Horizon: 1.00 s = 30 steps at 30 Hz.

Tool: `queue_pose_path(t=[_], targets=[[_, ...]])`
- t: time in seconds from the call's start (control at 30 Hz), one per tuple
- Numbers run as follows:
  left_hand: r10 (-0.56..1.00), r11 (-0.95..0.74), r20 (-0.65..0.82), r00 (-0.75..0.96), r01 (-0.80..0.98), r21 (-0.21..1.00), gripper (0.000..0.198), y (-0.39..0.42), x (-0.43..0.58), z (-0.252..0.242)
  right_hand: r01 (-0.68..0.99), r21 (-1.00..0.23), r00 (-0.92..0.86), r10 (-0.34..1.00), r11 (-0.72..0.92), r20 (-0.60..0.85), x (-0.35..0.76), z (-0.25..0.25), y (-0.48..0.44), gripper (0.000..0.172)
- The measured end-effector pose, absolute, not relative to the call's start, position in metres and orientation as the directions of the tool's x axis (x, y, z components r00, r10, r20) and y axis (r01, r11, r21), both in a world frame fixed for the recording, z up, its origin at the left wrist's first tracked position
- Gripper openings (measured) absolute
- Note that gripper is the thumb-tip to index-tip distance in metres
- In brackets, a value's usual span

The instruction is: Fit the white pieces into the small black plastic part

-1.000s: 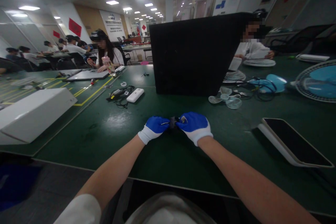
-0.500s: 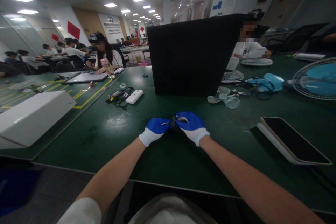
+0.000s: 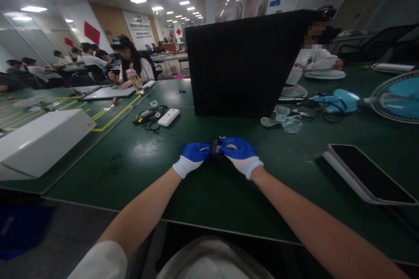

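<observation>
A small dark object (image 3: 215,148) is held between both hands, a little above or on the green table; its kind cannot be made out. My left hand (image 3: 195,153), in a blue and white work glove, pinches it from the left. From the right, my right hand (image 3: 240,151), gloved alike, has its fingers closed at the object's other side. Something small and light shows by the right fingertips, too small to name. The fingers cover much of the dark piece.
Ahead stands a large black box-like panel (image 3: 242,69). Clear fan blades (image 3: 282,118) lie to its right, near blue fan parts (image 3: 342,101). A phone on a white box (image 3: 369,172) is at right. A white box (image 3: 46,139), cables (image 3: 149,117) and a white device (image 3: 169,117) lie left.
Both hands stay together on the dark object, with only a slight shift of the fingers. The view has tilted and shifted a little.
</observation>
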<state>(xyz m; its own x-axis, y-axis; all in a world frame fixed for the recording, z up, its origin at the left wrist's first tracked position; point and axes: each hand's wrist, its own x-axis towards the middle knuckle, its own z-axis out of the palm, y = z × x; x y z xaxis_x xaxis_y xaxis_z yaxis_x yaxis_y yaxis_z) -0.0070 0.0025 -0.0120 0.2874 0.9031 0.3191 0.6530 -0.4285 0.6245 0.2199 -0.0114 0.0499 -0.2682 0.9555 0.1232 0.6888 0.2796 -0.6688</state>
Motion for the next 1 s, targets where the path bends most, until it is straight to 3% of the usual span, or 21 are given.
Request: queue_pose_path(t=[0.13, 0.3, 0.47, 0.6, 0.8, 1.0], targets=[[0.896, -0.443, 0.315, 0.312, 0.614, 0.653, 0.022, 0.001, -0.008, -0.010, 0.734, -0.555, -0.377, 0.914, 0.392, 0.148, 0.221, 0.050, -0.010, 0.033], [0.889, -0.458, 0.332, 0.316, 0.595, 0.660, 0.023, 0.002, -0.007, -0.015, 0.773, -0.471, -0.379, 0.904, 0.426, 0.196, 0.225, 0.052, -0.008, 0.032], [0.898, -0.438, 0.318, 0.304, 0.559, 0.704, 0.025, 0.006, -0.004, -0.021, 0.722, -0.570, -0.316, 0.920, 0.391, 0.231, 0.236, 0.056, -0.001, 0.026], [0.904, -0.420, 0.294, 0.310, 0.521, 0.743, 0.023, 0.008, -0.004, -0.021, 0.644, -0.638, -0.373, 0.901, 0.422, 0.220, 0.240, 0.052, 0.005, 0.026], [0.895, -0.432, 0.293, 0.335, 0.489, 0.758, 0.022, 0.003, -0.003, -0.015, 0.753, -0.557, -0.343, 0.931, 0.350, 0.121, 0.232, 0.051, 0.001, 0.042], [0.890, -0.441, 0.294, 0.350, 0.489, 0.752, 0.022, 0.001, -0.003, -0.015, 0.842, -0.457, -0.226, 0.956, 0.288, 0.186, 0.226, 0.054, -0.006, 0.071]])
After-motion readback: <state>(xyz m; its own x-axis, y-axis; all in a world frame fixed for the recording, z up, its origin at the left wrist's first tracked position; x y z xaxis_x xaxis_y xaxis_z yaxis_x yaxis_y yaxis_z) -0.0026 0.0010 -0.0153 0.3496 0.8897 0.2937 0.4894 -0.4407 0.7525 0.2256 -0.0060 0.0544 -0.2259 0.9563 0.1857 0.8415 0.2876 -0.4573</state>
